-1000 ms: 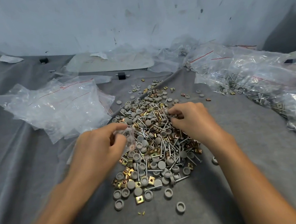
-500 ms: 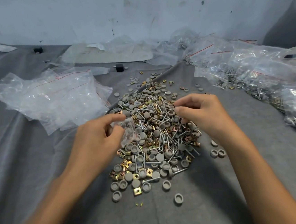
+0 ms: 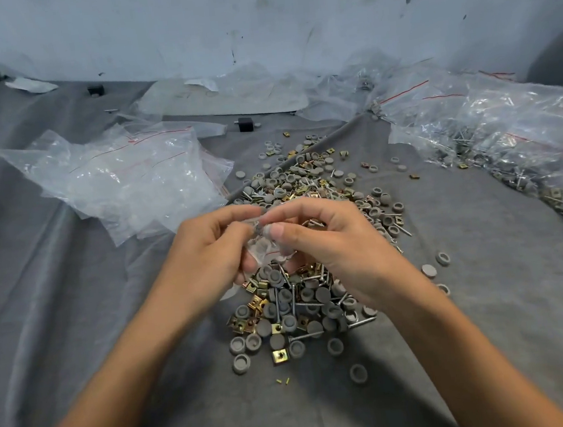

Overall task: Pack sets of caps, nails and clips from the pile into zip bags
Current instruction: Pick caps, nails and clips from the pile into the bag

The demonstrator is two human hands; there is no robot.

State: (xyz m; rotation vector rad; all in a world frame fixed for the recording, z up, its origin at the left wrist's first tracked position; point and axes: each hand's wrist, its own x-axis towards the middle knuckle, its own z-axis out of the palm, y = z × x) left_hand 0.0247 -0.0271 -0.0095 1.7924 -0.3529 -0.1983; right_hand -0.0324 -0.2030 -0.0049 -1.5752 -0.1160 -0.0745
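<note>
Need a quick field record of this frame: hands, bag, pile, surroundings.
left hand: pinches the small zip bag from its left side, above the pile
right hand: fingers curled, pinching at the bag's mouth; cannot tell whether it also holds a part
small zip bag: clear, grey caps visible inside
pile: loose grey caps, nails and brass-coloured clips on the grey cloth
empty bags: clear heap, left of the pile
filled bags: heap along the right side, parts showing inside

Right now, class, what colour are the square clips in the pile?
The clips are brassy gold, seen best in the head view.
</note>
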